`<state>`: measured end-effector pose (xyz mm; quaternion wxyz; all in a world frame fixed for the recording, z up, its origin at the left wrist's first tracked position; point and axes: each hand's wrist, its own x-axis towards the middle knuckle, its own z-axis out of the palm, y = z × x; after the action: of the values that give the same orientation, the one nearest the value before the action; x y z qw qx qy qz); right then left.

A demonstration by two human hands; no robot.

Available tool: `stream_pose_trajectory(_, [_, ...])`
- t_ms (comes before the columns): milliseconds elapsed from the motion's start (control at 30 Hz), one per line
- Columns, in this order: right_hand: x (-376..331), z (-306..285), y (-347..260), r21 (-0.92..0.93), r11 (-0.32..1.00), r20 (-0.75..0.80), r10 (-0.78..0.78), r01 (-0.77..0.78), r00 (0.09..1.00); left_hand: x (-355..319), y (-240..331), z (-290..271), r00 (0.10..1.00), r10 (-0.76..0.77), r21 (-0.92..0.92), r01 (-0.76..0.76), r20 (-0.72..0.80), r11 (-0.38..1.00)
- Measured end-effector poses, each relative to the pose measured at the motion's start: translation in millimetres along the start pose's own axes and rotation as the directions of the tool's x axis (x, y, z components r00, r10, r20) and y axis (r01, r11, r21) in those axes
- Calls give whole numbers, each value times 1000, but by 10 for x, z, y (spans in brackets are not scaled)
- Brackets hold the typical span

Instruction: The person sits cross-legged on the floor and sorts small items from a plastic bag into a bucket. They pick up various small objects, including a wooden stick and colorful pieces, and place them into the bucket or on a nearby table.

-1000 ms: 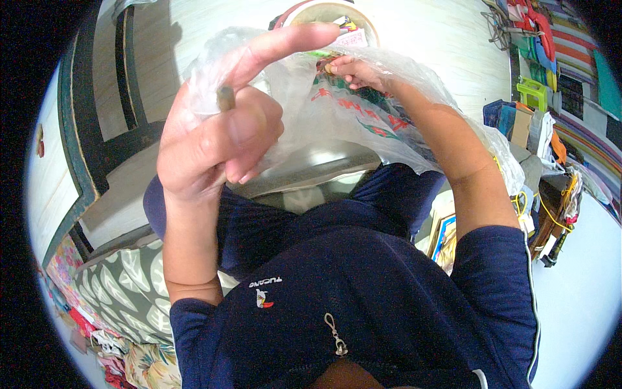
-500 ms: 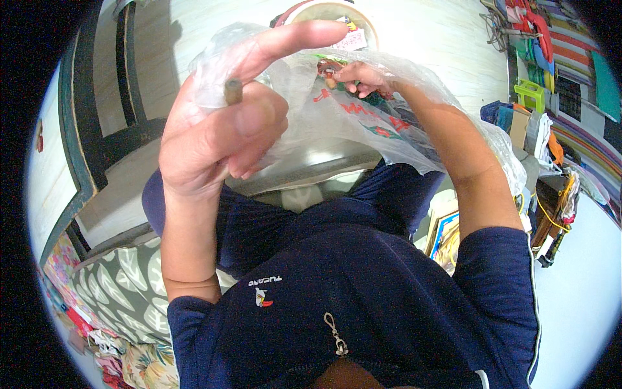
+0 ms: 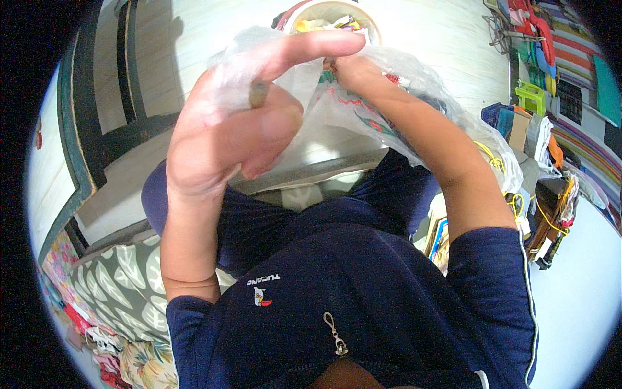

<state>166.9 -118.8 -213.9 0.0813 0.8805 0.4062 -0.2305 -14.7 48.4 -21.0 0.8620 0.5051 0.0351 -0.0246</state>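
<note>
The left hand (image 3: 240, 136) is raised close to the camera, its fingers (image 3: 311, 48) closed on the near edge of a thin, clear crinkled plastic bag (image 3: 389, 97): the forefinger stretches out straight along the top of the film, the thumb presses in from below, and the other fingers curl under. A small brown stub (image 3: 258, 94) shows between thumb and forefinger; what it is cannot be told. The right hand (image 3: 350, 68) meets the left forefinger's tip at the bag's upper edge, its fingers pinched shut on the plastic there, though the exact grip is partly hidden by the left hand. The bag hangs between and below both hands, over the person's lap, and drapes on past the right forearm (image 3: 440, 155). Through the film, a red and green print shows on something inside.

Just beyond the hands, a round pale bowl (image 3: 337, 13) holding mixed colourful bits stands on the light wooden floor (image 3: 421, 32). The person wears a dark blue zip-up shirt (image 3: 363, 292) with short sleeves. At the left stands a dark green wooden frame (image 3: 71, 149), and below it lies a grey cushion with a white leaf pattern (image 3: 116, 292). At the right, a heap of colourful boxes, cloth and yellow cords (image 3: 538, 142) lies near the right elbow.
</note>
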Motion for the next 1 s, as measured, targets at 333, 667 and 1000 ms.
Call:
stream_pose_trajectory(333, [152, 11, 98, 13, 1000, 161, -13, 11, 987, 13, -40, -38, 999, 37, -59, -35, 35, 998])
stream_pose_trajectory(667, [126, -433, 296, 832, 544, 318, -311, -107, 896, 24, -13, -33, 998, 56, -76, -54, 30, 996])
stream_pose_trajectory(1000, [-40, -723, 175, 920, 320, 332, -332, -226, 883, 30, -29, -53, 995, 96, -94, -92, 40, 991])
